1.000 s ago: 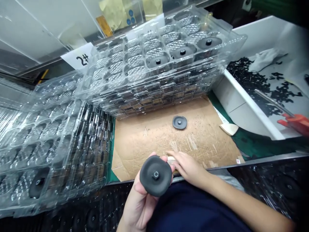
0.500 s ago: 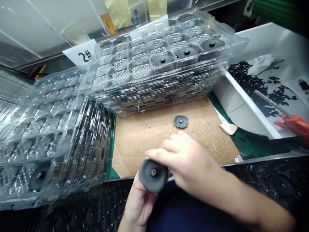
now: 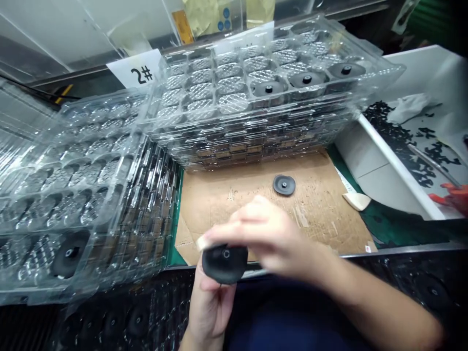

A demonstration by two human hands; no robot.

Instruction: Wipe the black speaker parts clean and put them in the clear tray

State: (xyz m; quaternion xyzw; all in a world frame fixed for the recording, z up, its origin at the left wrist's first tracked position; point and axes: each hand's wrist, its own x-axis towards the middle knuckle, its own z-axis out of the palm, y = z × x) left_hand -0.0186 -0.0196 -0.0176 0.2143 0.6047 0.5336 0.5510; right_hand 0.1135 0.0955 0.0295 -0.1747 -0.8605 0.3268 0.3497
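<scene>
My left hand (image 3: 210,304) grips a black rubber disc (image 3: 224,264) with a central metal bolt, its face tilted upward. My right hand (image 3: 265,239), blurred by motion, passes over the disc's top edge. A small pale pad (image 3: 200,243) shows at its fingertips, apparently pinched there, touching or nearly touching the disc. A second black disc (image 3: 284,185) lies flat on a scored cardboard sheet (image 3: 219,214), beyond both hands. Part of the held disc is hidden by my fingers.
Stacked clear plastic trays (image 3: 256,112) stand behind the cardboard, with several black discs in the top row. More trays (image 3: 73,161) lie left, beside a "2#" label (image 3: 138,73). A white bin (image 3: 398,161) of black pieces and a red-handled tool (image 3: 453,197) are at right.
My right hand has moved from beside the disc to across its top, going left. The disc has tilted further, and the whole view has shifted slightly.
</scene>
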